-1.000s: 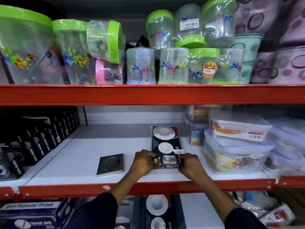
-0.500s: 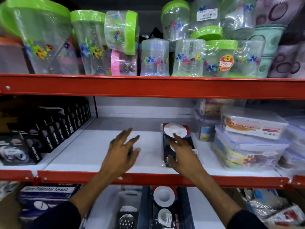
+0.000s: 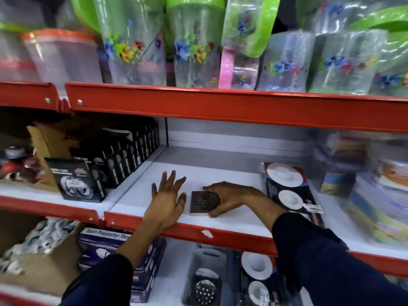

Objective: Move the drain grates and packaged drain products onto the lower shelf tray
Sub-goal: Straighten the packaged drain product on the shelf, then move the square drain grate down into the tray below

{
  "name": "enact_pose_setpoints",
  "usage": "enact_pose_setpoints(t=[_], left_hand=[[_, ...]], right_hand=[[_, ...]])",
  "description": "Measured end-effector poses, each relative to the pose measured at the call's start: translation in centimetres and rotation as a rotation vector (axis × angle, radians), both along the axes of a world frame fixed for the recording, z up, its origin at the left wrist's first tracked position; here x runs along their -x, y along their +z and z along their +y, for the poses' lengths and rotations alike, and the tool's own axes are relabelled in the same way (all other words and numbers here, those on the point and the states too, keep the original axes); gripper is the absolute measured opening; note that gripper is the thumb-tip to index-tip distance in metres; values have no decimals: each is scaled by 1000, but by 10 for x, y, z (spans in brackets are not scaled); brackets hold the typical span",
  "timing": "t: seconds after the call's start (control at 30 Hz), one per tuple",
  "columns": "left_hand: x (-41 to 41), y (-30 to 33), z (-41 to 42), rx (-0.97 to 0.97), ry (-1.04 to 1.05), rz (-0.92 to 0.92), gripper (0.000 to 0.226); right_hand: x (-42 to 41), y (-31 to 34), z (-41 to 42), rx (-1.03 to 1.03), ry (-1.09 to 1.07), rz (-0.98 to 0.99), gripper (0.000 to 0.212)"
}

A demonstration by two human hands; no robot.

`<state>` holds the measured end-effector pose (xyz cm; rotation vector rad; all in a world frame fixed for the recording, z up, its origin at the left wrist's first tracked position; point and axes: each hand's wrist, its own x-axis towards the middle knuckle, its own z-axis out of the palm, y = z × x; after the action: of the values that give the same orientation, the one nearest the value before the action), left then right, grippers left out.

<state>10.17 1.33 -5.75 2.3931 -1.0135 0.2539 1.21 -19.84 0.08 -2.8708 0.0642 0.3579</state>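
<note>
A square metal drain grate with a round perforated centre lies near the front edge of the white middle shelf. My right hand curls around its right side, fingers on its top and bottom edges. My left hand hovers just left of the grate, fingers spread, holding nothing. A packaged drain product with white round discs lies on the same shelf to the right. On the lower shelf, a grey tray holds another grate, with more packaged drain products beside it.
Black boxes line the middle shelf's left side. Stacked plastic containers fill its right side. Floral jars with green lids stand on the top shelf. A polyester thread box and a cardboard box sit at the lower left.
My right hand left the packaged drain product and crossed left onto the drain grate. My left hand drew back toward the shelf's front edge. The view shifted left.
</note>
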Motion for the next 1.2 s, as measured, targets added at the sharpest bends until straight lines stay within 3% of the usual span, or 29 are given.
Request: enact_pose_setpoints(t=[0.3,0.67,0.93,1.2], left_hand=[[-2,-1,6,25,1,38,62],[5,5,8,41,42,54,61],[6,4,6,61,65,66,57],[4,1,6,51,66,59,62]], right_hand=[[15,-8,1,-11,-71,-189,108],[131,-6,52,21,27,-543,96],[173,-83,77,5,156,-441,80],[111,-204,62,-36,-114,-80,80]])
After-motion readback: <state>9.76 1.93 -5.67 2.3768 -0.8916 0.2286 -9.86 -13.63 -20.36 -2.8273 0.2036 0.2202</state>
